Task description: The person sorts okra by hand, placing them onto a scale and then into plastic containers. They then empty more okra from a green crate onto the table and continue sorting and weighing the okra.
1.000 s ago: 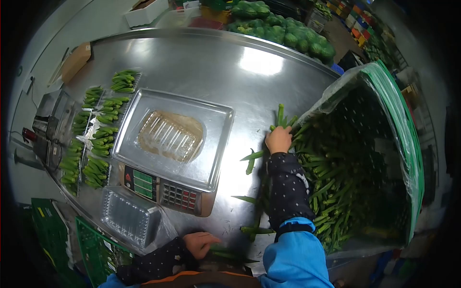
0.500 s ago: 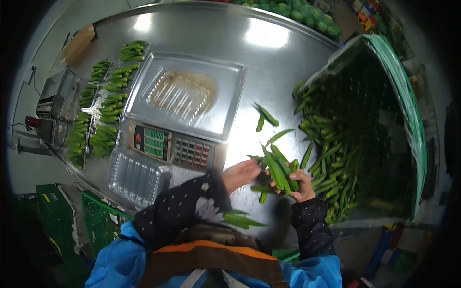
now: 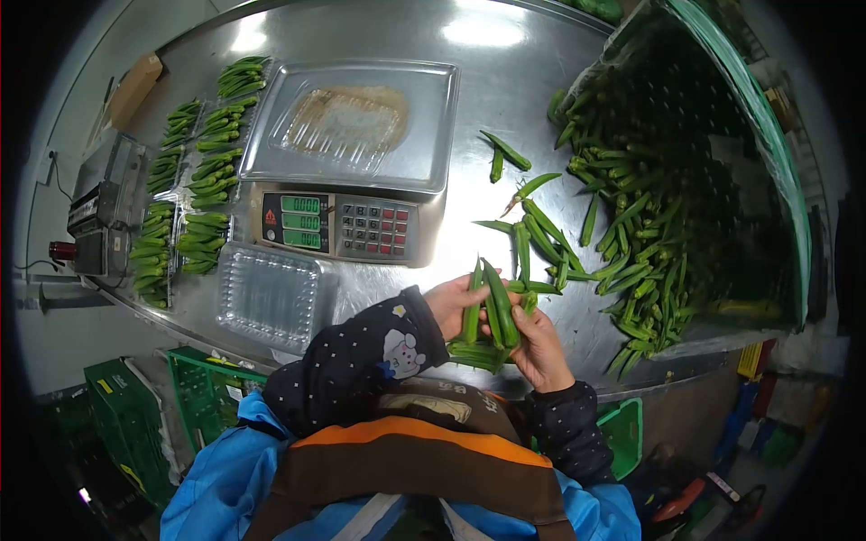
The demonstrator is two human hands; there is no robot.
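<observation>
Close to the front edge of the metal table, my left hand (image 3: 447,305) is closed around an okra pod (image 3: 473,311). Beside it, my right hand (image 3: 542,350) grips a few green okra pods (image 3: 501,308), their tips pointing away from me. Other okra pods (image 3: 475,356) lie just below the hands, partly hidden by them. Several loose pods (image 3: 546,236) are scattered beyond my fingers. To the right, a large heap of okra (image 3: 645,225) spills from a clear plastic bag (image 3: 749,194) with a green rim.
A digital scale (image 3: 338,225) with a metal pan (image 3: 424,122) reads zeros. Clear plastic trays (image 3: 269,298) are stacked in front of it. Okra-filled trays (image 3: 212,180) line the left side, near a sealing-type machine (image 3: 99,212). Green crates (image 3: 207,388) stand below the table edge.
Both hands have come closer to my body and together. The left hand now holds a pod; the right holds fewer pods, and more lie loose on the table. The view has shifted.
</observation>
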